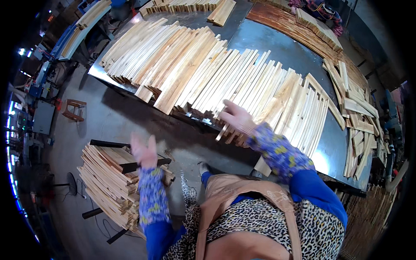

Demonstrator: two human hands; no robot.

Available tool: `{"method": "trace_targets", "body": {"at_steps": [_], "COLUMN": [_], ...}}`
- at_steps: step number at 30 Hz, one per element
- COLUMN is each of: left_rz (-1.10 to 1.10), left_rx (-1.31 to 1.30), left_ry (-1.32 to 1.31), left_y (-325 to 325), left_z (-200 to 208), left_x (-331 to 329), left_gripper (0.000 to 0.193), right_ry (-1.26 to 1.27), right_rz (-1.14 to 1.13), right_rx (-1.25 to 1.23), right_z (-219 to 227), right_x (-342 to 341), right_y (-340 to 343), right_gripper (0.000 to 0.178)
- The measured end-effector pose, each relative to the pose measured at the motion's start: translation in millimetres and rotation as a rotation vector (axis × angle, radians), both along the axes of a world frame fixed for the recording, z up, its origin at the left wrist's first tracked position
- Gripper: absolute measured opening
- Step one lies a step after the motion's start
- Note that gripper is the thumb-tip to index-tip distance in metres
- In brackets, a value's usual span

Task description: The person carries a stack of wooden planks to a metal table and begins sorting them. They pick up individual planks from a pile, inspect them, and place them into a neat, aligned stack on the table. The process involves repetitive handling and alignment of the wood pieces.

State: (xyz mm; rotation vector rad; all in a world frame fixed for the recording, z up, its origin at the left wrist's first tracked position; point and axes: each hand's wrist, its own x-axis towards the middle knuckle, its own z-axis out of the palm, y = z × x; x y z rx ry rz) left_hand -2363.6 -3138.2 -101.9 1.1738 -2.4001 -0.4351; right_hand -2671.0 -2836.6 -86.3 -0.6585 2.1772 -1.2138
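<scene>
My right hand (237, 117) is over the near ends of a long row of wooden strips (242, 78) lying side by side on a metal-topped table (277, 37). Its fingers are stretched apart, with nothing visible in them; whether it touches the strips I cannot tell. My left hand (144, 151), a little blurred, is held up with fingers spread and empty. It is beside a stack of wooden strips (108, 182) on a dark-armed rack (112, 143), low on my left. Some strips under my right hand jut past the table edge.
Loose, jumbled wood pieces (357, 117) lie at the table's right end. A co-worker (323, 11) is at the far right, by stacked boards (318, 28). A small wooden stool (74, 110) stands on the floor at left, and a cable (104, 225) runs near the rack.
</scene>
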Motion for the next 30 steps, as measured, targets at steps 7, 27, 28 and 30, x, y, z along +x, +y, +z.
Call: {"method": "trace_targets", "body": {"at_steps": [7, 27, 28, 30], "left_rz": [0.395, -0.272, -0.129, 0.123], "left_rx": [0.168, 2.094, 2.005, 2.074], "left_ry": [-0.126, 1.131, 1.082, 0.943], "left_y": [1, 336, 358, 404], "left_z": [7, 35, 35, 37], "left_x": [-190, -179, -175, -166], "left_gripper": [0.081, 0.041, 0.04, 0.037], "right_ry": [0.171, 0.502, 0.11, -0.224], "right_rz": [-0.695, -0.568, -0.635, -0.563], "right_rx": [-0.124, 0.334, -0.014, -0.379], "right_z": [-55, -25, -18, -5], "right_x": [-60, -13, -12, -17], "right_y": [382, 453, 431, 378], "right_gripper": [0.062, 0.072, 0.071, 0.071]}}
